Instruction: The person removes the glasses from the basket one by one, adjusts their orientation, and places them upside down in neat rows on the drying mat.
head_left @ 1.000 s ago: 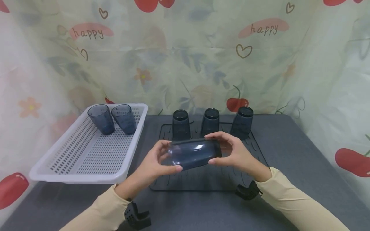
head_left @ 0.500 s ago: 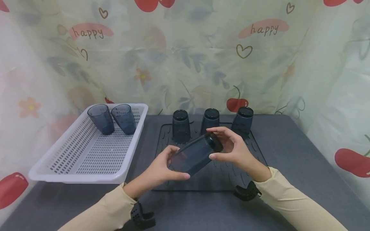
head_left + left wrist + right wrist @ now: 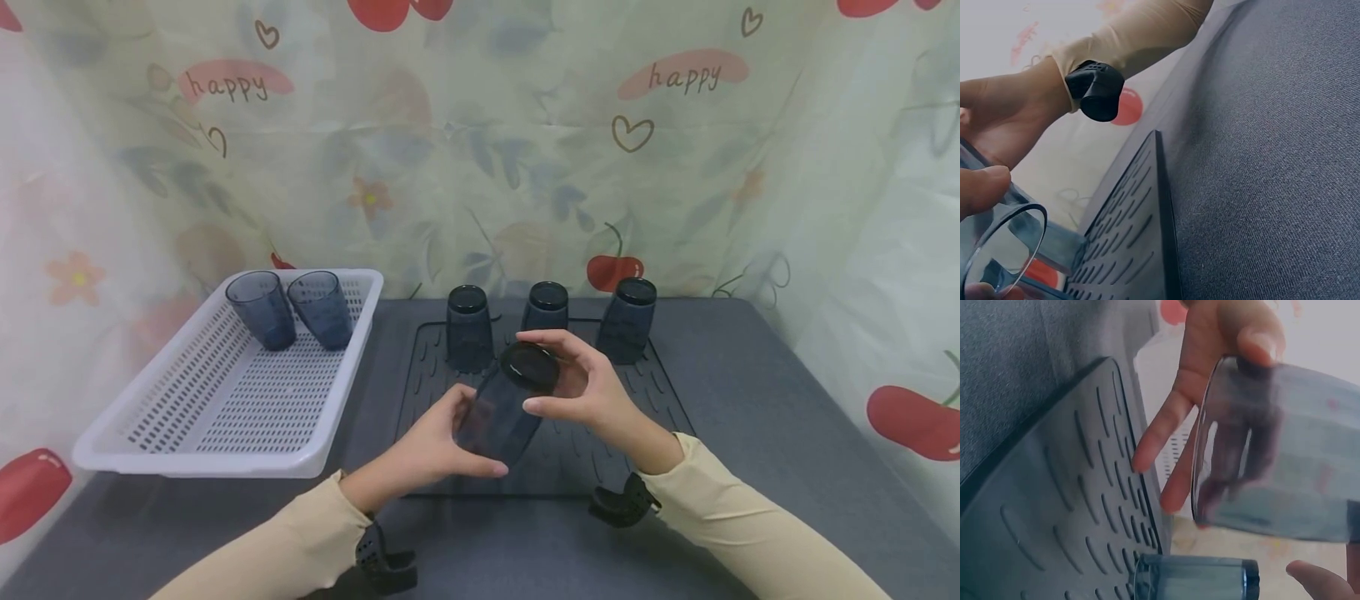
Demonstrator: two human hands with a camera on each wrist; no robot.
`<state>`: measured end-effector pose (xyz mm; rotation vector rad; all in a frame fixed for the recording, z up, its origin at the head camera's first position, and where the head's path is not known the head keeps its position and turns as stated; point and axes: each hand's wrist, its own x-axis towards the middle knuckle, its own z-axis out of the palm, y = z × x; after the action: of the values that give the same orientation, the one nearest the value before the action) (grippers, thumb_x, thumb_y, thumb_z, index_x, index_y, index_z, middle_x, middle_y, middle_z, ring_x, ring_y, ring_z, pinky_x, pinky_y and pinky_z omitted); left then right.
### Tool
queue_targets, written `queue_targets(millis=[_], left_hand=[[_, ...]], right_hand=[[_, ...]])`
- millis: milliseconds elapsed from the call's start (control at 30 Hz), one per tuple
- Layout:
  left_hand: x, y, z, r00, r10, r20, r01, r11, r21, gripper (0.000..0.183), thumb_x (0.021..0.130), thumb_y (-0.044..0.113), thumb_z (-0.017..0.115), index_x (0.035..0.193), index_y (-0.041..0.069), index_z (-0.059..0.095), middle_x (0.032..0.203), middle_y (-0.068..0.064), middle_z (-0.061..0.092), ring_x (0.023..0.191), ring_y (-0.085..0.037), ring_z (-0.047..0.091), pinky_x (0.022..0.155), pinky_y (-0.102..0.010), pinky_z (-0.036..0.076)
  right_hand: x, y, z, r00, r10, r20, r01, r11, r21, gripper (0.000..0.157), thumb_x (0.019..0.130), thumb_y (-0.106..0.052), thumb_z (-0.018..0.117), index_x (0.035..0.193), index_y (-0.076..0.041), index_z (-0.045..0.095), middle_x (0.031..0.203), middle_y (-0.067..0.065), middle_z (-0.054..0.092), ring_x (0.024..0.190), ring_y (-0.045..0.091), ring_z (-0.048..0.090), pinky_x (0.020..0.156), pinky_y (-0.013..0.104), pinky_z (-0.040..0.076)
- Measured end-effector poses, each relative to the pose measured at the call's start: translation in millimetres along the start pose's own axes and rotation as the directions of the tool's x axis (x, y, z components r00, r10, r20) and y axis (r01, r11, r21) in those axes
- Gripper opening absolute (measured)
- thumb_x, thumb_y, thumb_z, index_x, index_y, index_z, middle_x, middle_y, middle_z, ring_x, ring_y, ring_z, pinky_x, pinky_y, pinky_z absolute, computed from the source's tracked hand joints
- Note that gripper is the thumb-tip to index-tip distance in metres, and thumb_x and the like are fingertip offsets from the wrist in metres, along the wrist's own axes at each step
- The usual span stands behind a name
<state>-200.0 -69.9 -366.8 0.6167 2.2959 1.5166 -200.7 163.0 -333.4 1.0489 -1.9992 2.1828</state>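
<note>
A dark blue-grey drinking glass (image 3: 501, 417) is held above the black drying mat (image 3: 577, 467), tilted, its thick base up and to the right, its mouth low and to the left. My left hand (image 3: 431, 446) grips the rim end, thumb in front. My right hand (image 3: 588, 392) holds the base end between thumb and fingers. In the right wrist view the left fingers spread behind the see-through glass (image 3: 1297, 450). Three matching glasses stand upside down along the mat's far side: the left one (image 3: 469, 329), the middle one (image 3: 546, 308), partly hidden by my right hand, and the right one (image 3: 627, 321).
On the left stands a white perforated plastic basket (image 3: 360, 367). Two more glasses, one (image 3: 264, 312) left and one (image 3: 322, 310) right, lean mouth-up at its far end. Grey cloth (image 3: 765, 433) covers the table, and a printed curtain (image 3: 480, 167) hangs behind and at the sides.
The held glass has turned from nearly level to steeply tilted, base rising and mouth dropping. My left hand has shifted right and slightly down; my right hand has moved slightly left.
</note>
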Motion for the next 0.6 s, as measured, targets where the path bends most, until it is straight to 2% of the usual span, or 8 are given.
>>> queue_targets(millis=[167, 433, 600], left_hand=[[2.6, 2.0, 1.7, 1.000, -0.011, 0.012, 0.011, 1.000, 0.000, 0.087, 0.070, 0.023, 0.087, 0.137, 0.004, 0.036, 0.129, -0.010, 0.051, 0.128, -0.025, 0.049, 0.100, -0.046, 0.043], [5.4, 5.0, -0.2, 0.998, -0.005, 0.067, 0.006, 1.000, -0.009, 0.073, 0.073, 0.019, 0.084, 0.131, 0.007, 0.041, 0.121, -0.008, 0.054, 0.110, -0.020, 0.055, 0.092, -0.042, 0.047], [4.7, 6.4, -0.9, 0.994, -0.046, 0.102, 0.046, 0.999, 0.001, 0.082, 0.073, 0.019, 0.084, 0.139, 0.006, 0.038, 0.126, -0.009, 0.053, 0.119, -0.027, 0.052, 0.092, -0.045, 0.049]], right_hand=[[1.5, -0.2, 4.4, 1.000, -0.006, -0.015, 0.006, 1.000, 0.004, 0.064, 0.079, 0.000, 0.076, 0.136, -0.007, 0.049, 0.131, 0.001, 0.055, 0.116, 0.015, 0.060, 0.090, 0.030, 0.054], [1.6, -2.0, 6.8, 0.999, -0.010, -0.040, 0.009, 0.999, -0.031, 0.063, 0.079, 0.003, 0.075, 0.136, -0.003, 0.049, 0.134, 0.003, 0.053, 0.114, 0.015, 0.061, 0.088, 0.030, 0.055], [-0.1, -3.4, 8.1, 0.999, 0.021, -0.047, -0.023, 0.998, -0.053, 0.065, 0.078, 0.002, 0.076, 0.136, 0.001, 0.047, 0.137, 0.003, 0.051, 0.114, 0.014, 0.060, 0.087, 0.031, 0.056]])
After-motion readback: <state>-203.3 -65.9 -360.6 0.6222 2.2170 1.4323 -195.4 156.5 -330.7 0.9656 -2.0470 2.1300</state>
